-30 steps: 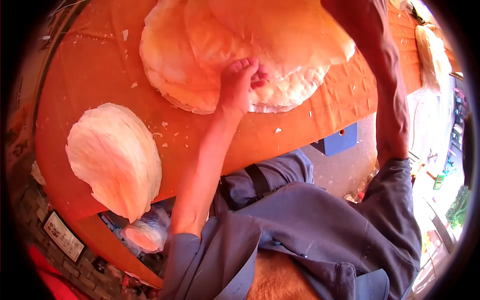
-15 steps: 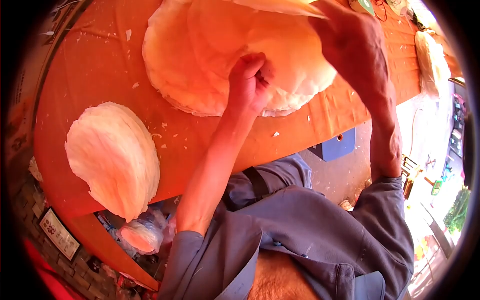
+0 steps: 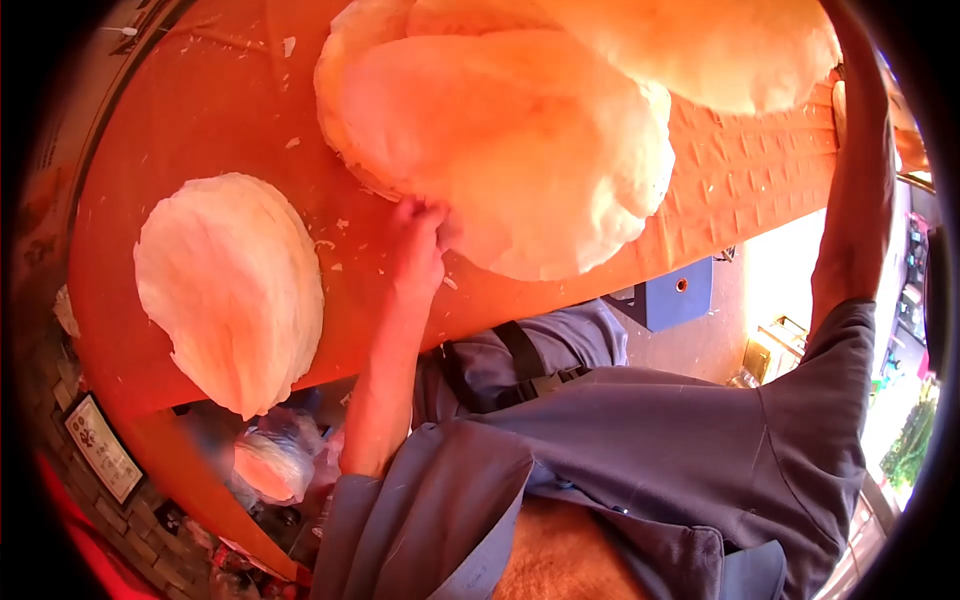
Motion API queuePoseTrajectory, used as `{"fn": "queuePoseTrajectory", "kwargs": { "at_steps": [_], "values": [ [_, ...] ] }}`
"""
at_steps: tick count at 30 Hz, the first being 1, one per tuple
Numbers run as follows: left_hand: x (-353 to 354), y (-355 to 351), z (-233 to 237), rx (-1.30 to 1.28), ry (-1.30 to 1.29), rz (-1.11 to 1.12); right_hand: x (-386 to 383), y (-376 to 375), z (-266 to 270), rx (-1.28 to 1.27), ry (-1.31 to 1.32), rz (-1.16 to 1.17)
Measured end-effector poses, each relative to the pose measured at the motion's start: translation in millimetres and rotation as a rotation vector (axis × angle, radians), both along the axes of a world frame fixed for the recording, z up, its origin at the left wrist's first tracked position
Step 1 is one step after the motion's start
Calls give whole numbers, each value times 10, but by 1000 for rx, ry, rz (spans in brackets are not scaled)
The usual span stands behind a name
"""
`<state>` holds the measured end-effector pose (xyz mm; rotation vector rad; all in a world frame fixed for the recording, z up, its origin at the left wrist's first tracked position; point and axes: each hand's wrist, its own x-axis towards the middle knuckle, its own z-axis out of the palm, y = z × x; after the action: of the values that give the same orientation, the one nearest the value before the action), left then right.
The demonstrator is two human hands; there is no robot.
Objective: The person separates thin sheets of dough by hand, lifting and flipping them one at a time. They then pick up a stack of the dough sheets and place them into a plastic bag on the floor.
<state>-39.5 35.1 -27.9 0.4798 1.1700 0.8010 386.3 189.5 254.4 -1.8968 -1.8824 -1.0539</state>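
Note:
A stack of thin, pale, soft sheets [image 3: 500, 150], like layered fibre wadding, lies on the orange-covered table [image 3: 200, 110]. My left hand [image 3: 422, 240] is closed at the near-left edge of the top sheet, its fingertips pinching the rim. Another broad pale sheet [image 3: 720, 50] spreads out at the upper right, overlapping the stack in this view. My right forearm [image 3: 860, 170] stretches far up along the right side, and the hand itself is beyond the top of the picture. A smaller oval pile of the same material [image 3: 230, 290] sits to the left.
Below the table's near edge is a blue box-like object [image 3: 680, 297]. A plastic bag with pale material [image 3: 275, 460] hangs or lies under the left corner. A framed sign [image 3: 103, 448] is at the lower left. White scraps dot the tabletop.
My right arm has swung outward to the upper right, and a sheet now spreads there. My left hand has moved from over the stack down and left to its edge.

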Motion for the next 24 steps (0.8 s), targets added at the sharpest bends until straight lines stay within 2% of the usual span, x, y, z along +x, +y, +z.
{"fn": "queuePoseTrajectory", "kwargs": {
  "at_steps": [1, 2, 4, 6, 7, 9, 11, 14, 15, 18, 20, 22, 24],
  "values": [
    [-71, -68, -25, -9, 33, 45, 73, 36, 93, 17, -59, 19],
    [-133, -121, -26, -38, 51, 55, 217, 60, 110, 141, -165, 137],
    [-244, -206, -24, -98, 87, 74, -296, -231, 245, 17, -37, 101],
    [-307, -279, -16, -39, -59, 87, -793, -542, 67, 31, 158, 122],
    [-280, -300, 122, -21, -122, 100, -1080, -679, 53, -230, 366, 41],
    [-242, -396, 244, 4, -176, 135, -1451, -1009, -244, -570, 531, 42],
    [-180, -495, 269, 31, -168, 182, -1714, -1411, -968, -703, 443, 220],
    [-160, -590, 315, 35, -151, 226, -2248, -1843, -1808, -950, 471, 377],
    [-393, -703, -101, 132, -245, 82, -2309, -1942, -1850, -936, 492, 425],
    [-293, -759, 166, 15, -259, 175, -2302, -2101, -2014, -827, 423, 447],
    [-291, -823, 224, 10, -282, 189, -2424, -2174, -1671, -790, 426, 484],
    [-298, -768, 223, -15, -380, 218, -2576, -2351, -1819, -868, 372, 548],
    [-366, -793, 225, -103, -533, 271, -2641, -2436, -1997, -965, 493, 553]
  ]
}}
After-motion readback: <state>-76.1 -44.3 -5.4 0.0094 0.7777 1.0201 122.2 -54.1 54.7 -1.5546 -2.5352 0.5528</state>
